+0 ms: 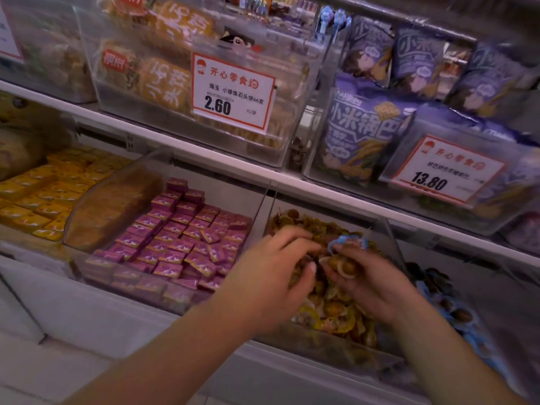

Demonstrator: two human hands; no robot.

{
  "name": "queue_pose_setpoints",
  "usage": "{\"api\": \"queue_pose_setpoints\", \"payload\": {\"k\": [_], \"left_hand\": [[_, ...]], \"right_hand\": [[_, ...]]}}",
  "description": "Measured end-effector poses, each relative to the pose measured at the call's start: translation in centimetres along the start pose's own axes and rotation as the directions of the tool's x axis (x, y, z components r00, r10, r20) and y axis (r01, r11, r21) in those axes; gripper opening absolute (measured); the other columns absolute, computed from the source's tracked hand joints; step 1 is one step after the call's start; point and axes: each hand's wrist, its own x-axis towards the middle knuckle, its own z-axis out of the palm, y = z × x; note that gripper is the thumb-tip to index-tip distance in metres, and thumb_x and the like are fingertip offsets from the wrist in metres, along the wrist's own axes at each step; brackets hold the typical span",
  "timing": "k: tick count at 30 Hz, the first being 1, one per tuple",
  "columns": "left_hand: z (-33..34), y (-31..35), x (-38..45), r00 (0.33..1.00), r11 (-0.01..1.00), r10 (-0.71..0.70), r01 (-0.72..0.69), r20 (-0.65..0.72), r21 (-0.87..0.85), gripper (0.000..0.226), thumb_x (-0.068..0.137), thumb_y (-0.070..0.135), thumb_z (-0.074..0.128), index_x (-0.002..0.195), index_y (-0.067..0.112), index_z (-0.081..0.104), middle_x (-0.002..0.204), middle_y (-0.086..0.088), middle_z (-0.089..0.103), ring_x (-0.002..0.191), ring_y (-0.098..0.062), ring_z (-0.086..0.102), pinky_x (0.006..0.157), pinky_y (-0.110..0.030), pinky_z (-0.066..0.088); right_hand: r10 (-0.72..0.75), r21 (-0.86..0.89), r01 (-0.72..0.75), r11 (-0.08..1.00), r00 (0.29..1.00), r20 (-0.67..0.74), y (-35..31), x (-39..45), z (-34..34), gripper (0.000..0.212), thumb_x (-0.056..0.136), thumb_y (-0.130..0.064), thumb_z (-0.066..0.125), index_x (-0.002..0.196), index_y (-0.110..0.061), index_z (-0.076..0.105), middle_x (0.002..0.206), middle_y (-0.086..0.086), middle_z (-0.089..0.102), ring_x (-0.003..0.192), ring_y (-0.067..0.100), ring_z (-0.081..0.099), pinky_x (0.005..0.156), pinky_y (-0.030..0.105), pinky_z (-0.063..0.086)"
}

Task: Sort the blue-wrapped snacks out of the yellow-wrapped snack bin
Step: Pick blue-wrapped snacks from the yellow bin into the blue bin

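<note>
Blue-wrapped snacks [346, 240] show up at the back of the right hand's fingers, a crinkled bit of blue film poking above the heap in the clear yellow-wrapped snack bin [330, 344]. That bin sits on the lower shelf, its transparent plastic walls angled, filled with small round candies in glossy yellow and orange wrappers.

Right hand [371, 283]: its grip is clenched around a round yellow-wrapped piece [343, 266], thumb and fingers curled about it, with the blue film touching or just behind the fingertips; whether the blue piece is also held I cannot tell, the picture being blurred there.

Left hand [273, 270]: fingers bent and spread, tips pressed down into the yellow heap beside the right hand. Whether it pinches anything is hidden by its own knuckles.

Just right of the bin, a neighbouring compartment holds dark round sweets in blue wrappers [451, 305]. To the left, a clear bin of small flat pink packets [181, 247], stacked in rows, and further left, yellow box-shaped packets [43, 197]. On the shelf above stand soft purple snack bags [362, 133] and white price cards with red borders [232, 90].
</note>
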Motion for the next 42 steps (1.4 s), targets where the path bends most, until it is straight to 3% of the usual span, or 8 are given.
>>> {"api": "queue_pose_setpoints", "payload": {"k": [7,12,19,27,30,36,39,42], "left_hand": [[5.8,0.0,1.4,0.97,0.971,-0.182,0.203,0.161,-0.127,0.064,0.09,0.05,0.058,0.145,0.045,0.025,0.141,0.015,0.04,0.121,-0.005,0.051,0.097,-0.026,0.046],[7.0,-0.5,2.4,0.972,0.981,-0.15,0.169,0.178,-0.098,0.058,0.082,0.048,0.065,0.135,0.053,0.041,0.129,0.022,0.051,0.113,0.003,0.056,0.096,-0.026,0.049],[7.5,-1.0,3.1,0.99,0.982,-0.104,0.117,0.093,-0.147,0.035,0.078,0.009,0.079,0.108,0.026,0.073,0.107,0.017,0.066,0.101,0.0,0.064,0.089,-0.028,0.053],[7.7,1.6,3.5,0.978,0.977,-0.15,0.125,-0.144,-0.171,0.02,0.083,0.045,0.074,0.102,0.037,0.072,0.097,0.021,0.067,0.094,0.004,0.063,0.078,-0.004,0.041],[8.5,3.1,3.4,0.986,0.996,0.007,-0.022,-0.166,-0.091,0.022,0.084,0.031,0.071,0.105,0.024,0.073,0.102,0.016,0.064,0.094,-0.001,0.062,0.084,-0.012,0.044],[8.9,4.9,3.5,0.983,0.981,0.181,-0.179,0.023,-0.075,0.039,0.098,0.036,0.047,0.131,0.023,0.061,0.132,0.015,0.054,0.12,-0.009,0.053,0.101,-0.02,0.038],[8.6,4.1,3.4,0.984,0.993,0.111,-0.104,0.141,-0.052,0.042,0.097,0.045,0.043,0.134,0.03,0.058,0.136,0.02,0.05,0.124,-0.002,0.052,0.102,-0.024,0.041],[8.0,3.2,3.5,0.976,0.997,0.035,-0.047,0.217,0.052,0.041,0.092,0.04,0.04,0.118,0.029,0.069,0.121,0.016,0.062,0.109,-0.014,0.063,0.092,-0.042,0.051]], "right_hand": [[0.033,0.175,-0.046,0.983,0.996,0.077,1.0,-1.1,-1.8,0.034,0.089,-0.014,0.056,0.12,-0.001,0.063,0.107,0.021,0.07,0.084,0.028,0.071,0.064,0.037,0.059],[0.035,0.158,-0.046,0.986,0.997,0.072,1.7,-0.9,-2.1,0.041,0.095,-0.015,0.05,0.132,0.001,0.055,0.093,0.023,0.064,0.077,0.034,0.054,0.08,0.045,0.046],[-0.162,-0.153,0.157,0.976,0.987,-0.022,1.7,-0.9,-2.5,0.024,0.093,-0.002,0.057,0.11,-0.014,0.071,0.104,0.004,0.076,0.101,0.018,0.071,0.091,0.033,0.055],[-0.294,-0.179,0.269,0.946,0.947,-0.131,0.1,-2.2,-4.2,0.015,0.087,-0.02,0.066,0.089,-0.031,0.077,0.097,-0.002,0.076,0.094,0.016,0.071,0.079,0.035,0.059],[-0.192,0.111,0.188,0.976,0.981,0.021,0.1,-3.4,-3.8,0.017,0.082,-0.022,0.069,0.098,-0.016,0.071,0.094,0.009,0.07,0.081,0.022,0.068,0.058,0.032,0.051],[-0.429,-0.117,0.427,0.897,0.903,0.005,-2.4,-5.0,-7.1,0.012,0.078,-0.022,0.073,0.089,-0.018,0.072,0.076,0.009,0.064,0.065,0.022,0.059,0.051,0.027,0.043],[-0.42,-0.152,0.4,0.904,0.896,-0.144,-4.8,-4.3,-11.3,0.014,0.083,-0.012,0.07,0.096,-0.011,0.071,0.081,0.013,0.07,0.064,0.023,0.066,0.047,0.026,0.046],[-0.377,-0.209,0.323,0.923,0.867,-0.325,-6.3,-1.6,-15.1,0.012,0.091,0.0,0.06,0.098,-0.007,0.066,0.085,0.011,0.067,0.085,0.028,0.066,0.07,0.037,0.059]]}}
